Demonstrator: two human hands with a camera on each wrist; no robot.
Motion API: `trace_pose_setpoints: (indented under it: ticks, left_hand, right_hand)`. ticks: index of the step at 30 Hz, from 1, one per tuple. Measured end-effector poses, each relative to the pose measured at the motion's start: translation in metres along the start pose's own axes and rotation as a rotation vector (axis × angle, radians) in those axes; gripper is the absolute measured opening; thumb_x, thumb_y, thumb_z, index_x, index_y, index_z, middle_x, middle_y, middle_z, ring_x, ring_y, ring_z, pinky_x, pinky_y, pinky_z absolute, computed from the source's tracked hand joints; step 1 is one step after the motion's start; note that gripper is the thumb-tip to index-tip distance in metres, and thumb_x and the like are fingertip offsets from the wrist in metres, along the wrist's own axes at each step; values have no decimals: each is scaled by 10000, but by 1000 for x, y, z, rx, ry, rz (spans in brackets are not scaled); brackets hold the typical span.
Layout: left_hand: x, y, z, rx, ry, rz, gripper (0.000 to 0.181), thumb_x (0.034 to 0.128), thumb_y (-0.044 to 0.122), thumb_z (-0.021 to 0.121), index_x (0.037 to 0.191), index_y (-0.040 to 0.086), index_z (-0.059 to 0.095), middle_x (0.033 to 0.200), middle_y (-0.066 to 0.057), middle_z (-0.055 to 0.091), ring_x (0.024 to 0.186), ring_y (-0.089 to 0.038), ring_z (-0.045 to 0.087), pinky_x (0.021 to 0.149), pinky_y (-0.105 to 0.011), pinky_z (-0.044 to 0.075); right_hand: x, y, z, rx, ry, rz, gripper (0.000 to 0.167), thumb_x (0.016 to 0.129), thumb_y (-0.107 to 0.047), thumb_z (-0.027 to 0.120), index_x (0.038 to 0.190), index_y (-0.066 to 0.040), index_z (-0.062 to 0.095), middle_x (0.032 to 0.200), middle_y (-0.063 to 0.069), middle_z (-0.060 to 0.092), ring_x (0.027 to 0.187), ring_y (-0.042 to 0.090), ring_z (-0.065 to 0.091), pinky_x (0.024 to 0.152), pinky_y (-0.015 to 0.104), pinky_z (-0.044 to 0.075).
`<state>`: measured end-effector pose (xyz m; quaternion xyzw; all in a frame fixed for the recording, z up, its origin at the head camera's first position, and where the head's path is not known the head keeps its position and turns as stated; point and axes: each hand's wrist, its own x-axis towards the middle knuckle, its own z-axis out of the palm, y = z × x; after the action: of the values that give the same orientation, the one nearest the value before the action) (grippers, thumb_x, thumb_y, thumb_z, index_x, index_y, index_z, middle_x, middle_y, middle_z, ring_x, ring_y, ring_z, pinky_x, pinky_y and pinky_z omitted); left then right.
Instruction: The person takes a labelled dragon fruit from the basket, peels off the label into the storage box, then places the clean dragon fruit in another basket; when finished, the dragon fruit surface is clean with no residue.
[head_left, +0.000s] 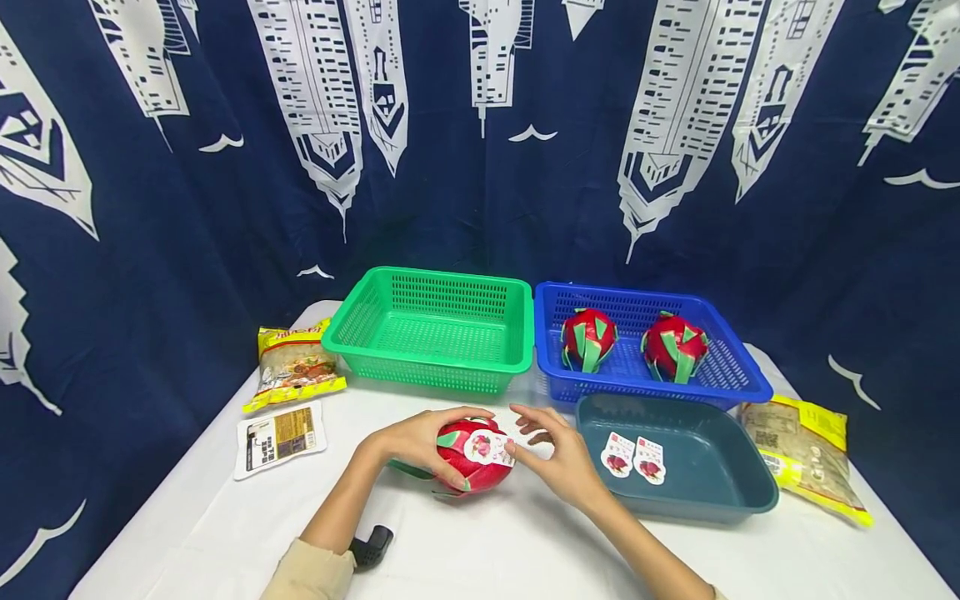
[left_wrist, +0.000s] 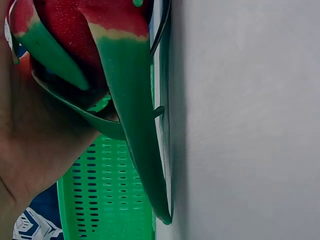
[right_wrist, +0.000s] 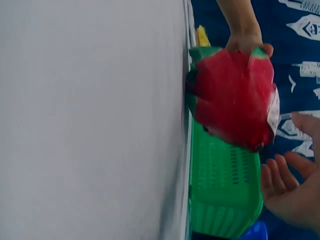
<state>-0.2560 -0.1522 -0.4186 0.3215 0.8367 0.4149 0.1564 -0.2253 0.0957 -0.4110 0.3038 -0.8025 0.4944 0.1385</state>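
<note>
A red dragon fruit [head_left: 489, 478] with green-tipped scales lies on its side on the white table, and my left hand [head_left: 422, 440] grips it from the left. A white sticker [head_left: 483, 447] with a fruit picture is on its upper right side. My right hand [head_left: 561, 462] hovers just right of the sticker, fingers loosely bent and thumb near the sticker's edge. In the right wrist view a small gap shows between the right hand [right_wrist: 292, 197] and the dragon fruit [right_wrist: 232, 97]. Two similar stickers [head_left: 633, 457] lie in the dark teal tray [head_left: 701, 425].
Behind the hands stands a green basket [head_left: 435, 367]. The blue basket [head_left: 592, 385] beside it holds two dragon fruits [head_left: 675, 348]. At the left are a yellow food packet [head_left: 300, 362] and a white pouch [head_left: 281, 439]; at the right lies another yellow packet [head_left: 806, 450].
</note>
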Motion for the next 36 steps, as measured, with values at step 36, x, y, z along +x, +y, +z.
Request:
trace_pose_setpoints:
  ticks: [36]
  left_hand:
    - [-1, -4, 8, -59, 35, 23, 828, 638, 356, 841, 1327, 410, 385, 1173, 71, 528, 1024, -142, 534, 780, -293, 499]
  right_hand:
    - [-21, -32, 4, 479, 207, 439, 214, 836, -123, 680, 909, 75, 645, 508, -33, 279, 457, 60, 264, 438, 209, 216]
